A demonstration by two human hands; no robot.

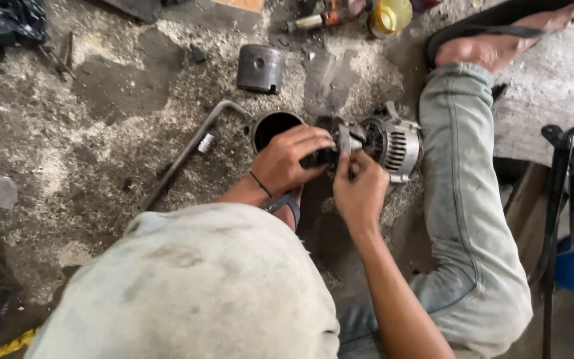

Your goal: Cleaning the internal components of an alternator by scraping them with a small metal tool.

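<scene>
Alternator [393,143], lying on its side on the gritty floor [101,133] between the person's two legs, with its slotted silver housing turned toward the right leg [466,199]. The left hand [290,159] is wrapped around the dark near end of the alternator, fingers curled closed on it to steady the body. The right hand [360,189] is pinched shut on a small flat metal piece [345,141] held upright against the same end. Just left of the alternator stands an open steel cup [275,127]; beyond that, farther from the alternator, lie a bent bar [191,149] and a dark cylinder [260,68]. For good work here the left hand's hold should stop the alternator from rolling, while the right hand keeps the piece square to the end face and applies force gradually; a skewed piece would likely slip or bind. Whether the piece is already seated cannot be told.
</scene>
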